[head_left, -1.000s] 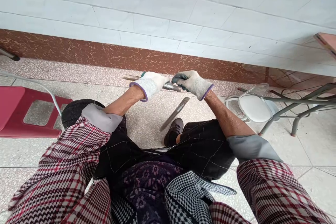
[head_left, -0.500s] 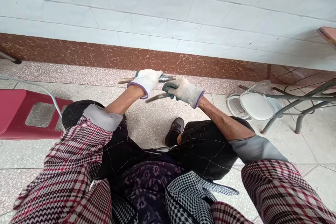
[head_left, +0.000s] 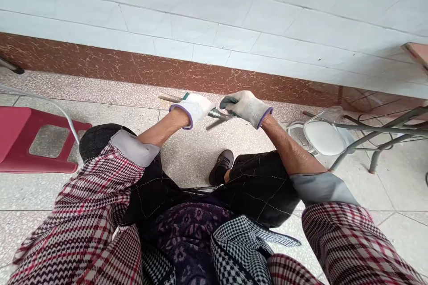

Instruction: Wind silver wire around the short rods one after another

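Observation:
My left hand [head_left: 199, 107], in a white knit glove with a purple cuff, is wrapped around a wooden stick [head_left: 170, 98]. The stick's pale end sticks out to the left, and a shiny winding of metal wire [head_left: 214, 113] shows at its right side. My right hand [head_left: 244, 106] wears a similar glove with grey-coated fingers, curled closed. A second, shorter grey stick [head_left: 216, 124] slants out below those fingers; its upper end is hidden by them. Both hands are held close together above the floor, in front of my knees.
A red plastic stool [head_left: 20, 142] stands at the left. To the right are a white round-seated chair [head_left: 325, 137] and grey metal table legs [head_left: 374, 160]. The tiled wall [head_left: 200, 26] with a brown base runs across ahead. My shoe [head_left: 224, 162] rests on the speckled floor.
My right hand has moved right and slightly up, opening a small gap from my left hand. The second stick has shifted right with it. My left hand has moved slightly right and down.

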Motion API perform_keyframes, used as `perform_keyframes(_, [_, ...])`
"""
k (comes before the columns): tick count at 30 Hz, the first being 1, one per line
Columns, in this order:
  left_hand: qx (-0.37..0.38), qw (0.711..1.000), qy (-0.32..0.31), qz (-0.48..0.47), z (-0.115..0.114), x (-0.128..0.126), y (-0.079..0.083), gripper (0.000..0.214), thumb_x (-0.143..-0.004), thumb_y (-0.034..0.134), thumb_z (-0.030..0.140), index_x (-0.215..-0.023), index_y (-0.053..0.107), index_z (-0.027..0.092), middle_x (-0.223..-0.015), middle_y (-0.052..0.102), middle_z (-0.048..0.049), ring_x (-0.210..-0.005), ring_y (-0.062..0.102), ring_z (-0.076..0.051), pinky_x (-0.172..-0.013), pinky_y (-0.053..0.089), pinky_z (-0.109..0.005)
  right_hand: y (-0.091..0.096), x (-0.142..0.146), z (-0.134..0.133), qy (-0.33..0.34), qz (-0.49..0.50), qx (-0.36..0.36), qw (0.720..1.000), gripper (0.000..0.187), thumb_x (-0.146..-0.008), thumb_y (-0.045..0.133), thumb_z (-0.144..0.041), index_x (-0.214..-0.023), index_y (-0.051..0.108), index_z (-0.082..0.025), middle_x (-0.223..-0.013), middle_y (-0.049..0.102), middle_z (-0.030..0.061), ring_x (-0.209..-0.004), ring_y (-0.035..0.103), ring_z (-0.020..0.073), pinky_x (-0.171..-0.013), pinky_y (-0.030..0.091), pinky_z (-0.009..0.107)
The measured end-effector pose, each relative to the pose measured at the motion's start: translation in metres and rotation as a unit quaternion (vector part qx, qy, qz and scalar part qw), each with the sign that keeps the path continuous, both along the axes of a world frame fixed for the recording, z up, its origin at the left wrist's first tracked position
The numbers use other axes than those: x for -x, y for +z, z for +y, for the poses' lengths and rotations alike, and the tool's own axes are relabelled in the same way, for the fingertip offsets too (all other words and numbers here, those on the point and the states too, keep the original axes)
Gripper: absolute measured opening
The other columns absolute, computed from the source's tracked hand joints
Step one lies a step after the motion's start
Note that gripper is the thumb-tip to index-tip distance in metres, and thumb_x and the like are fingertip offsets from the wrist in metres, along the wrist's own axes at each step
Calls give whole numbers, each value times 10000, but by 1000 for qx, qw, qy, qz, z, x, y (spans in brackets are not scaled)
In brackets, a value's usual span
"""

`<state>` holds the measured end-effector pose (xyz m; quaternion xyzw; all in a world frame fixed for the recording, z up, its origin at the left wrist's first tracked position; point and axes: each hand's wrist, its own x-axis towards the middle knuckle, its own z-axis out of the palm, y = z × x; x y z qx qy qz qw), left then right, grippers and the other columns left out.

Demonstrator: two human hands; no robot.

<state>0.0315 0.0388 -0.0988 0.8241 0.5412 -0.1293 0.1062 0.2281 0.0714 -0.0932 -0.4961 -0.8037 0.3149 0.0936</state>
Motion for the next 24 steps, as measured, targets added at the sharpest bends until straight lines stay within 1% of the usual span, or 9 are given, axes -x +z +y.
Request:
perform_keyframes(4, [-9,998,46,-51,3,3,7,439,-987,525,195,-1342,774,261,-943,787,-135,-836,714,-297,-760,488,-406,1,-4,4,-42,107,73,991,163,-880,698,-237,-931,832,-158,-773,708,39,-595,574,133,-528,455,284])
perform_keyframes(8, [-22,988,77,-131,5,11,9,337,-1009,528,303,-1240,772,270,-1026,796,-84,-844,685,-239,-700,436,-350,1,4,-3,-68,179,137,972,124,-899,738,-252,-917,796,-145,-762,720,58,-577,585,131,-492,462,268])
perform_keyframes(11, [-43,980,101,-166,7,16,3,323,-1036,476,354,-1166,761,277,-1046,792,-52,-852,666,-204,-710,419,-332,-1,13,-11,-61,202,166,963,53,-882,728,-164,-900,771,-140,-837,762,96,-712,683,170,-580,560,272])
perform_keyframes(13, [-54,978,111,-169,9,18,-1,330,-1037,454,358,-1127,761,278,-1030,788,-50,-845,656,-202,-705,409,-337,-3,17,-15,-42,205,173,962,69,-869,718,-128,-911,767,-151,-892,780,99,-809,719,188,-673,610,288])
perform_keyframes(16, [-60,977,116,-166,9,18,-2,318,-1017,461,313,-1122,759,276,-1029,785,-57,-852,654,-206,-698,403,-343,-4,17,-15,-12,207,151,967,50,-849,717,-139,-870,752,-169,-940,789,86,-867,729,193,-790,624,318])
perform_keyframes(18, [-60,973,129,-180,9,18,2,318,-1015,469,303,-1134,761,262,-1025,784,-67,-852,657,-204,-698,408,-343,-4,15,-13,21,202,134,970,44,-825,717,-158,-851,751,-168,-936,787,78,-873,727,193,-822,609,326])
perform_keyframes(21, [-48,949,176,-256,7,18,8,310,-1014,498,279,-1169,761,228,-1020,782,-77,-837,660,-188,-688,436,-327,-7,12,-12,72,190,134,970,93,-797,718,-209,-860,765,-159,-905,780,69,-837,713,188,-772,578,310])
perform_keyframes(22, [-35,935,197,-293,7,18,10,315,-1008,507,253,-1198,754,209,-1028,780,-86,-831,662,-184,-680,450,-320,-10,12,-13,80,187,142,969,105,-786,723,-221,-858,765,-159,-886,775,65,-809,706,184,-740,566,301])
perform_keyframes(24, [4,896,239,-374,7,18,14,341,-996,527,212,-1271,725,179,-1046,770,-109,-807,662,-181,-638,469,-309,-15,13,-16,83,178,172,965,111,-759,735,-225,-846,761,-160,-830,761,56,-743,690,175,-679,545,286])
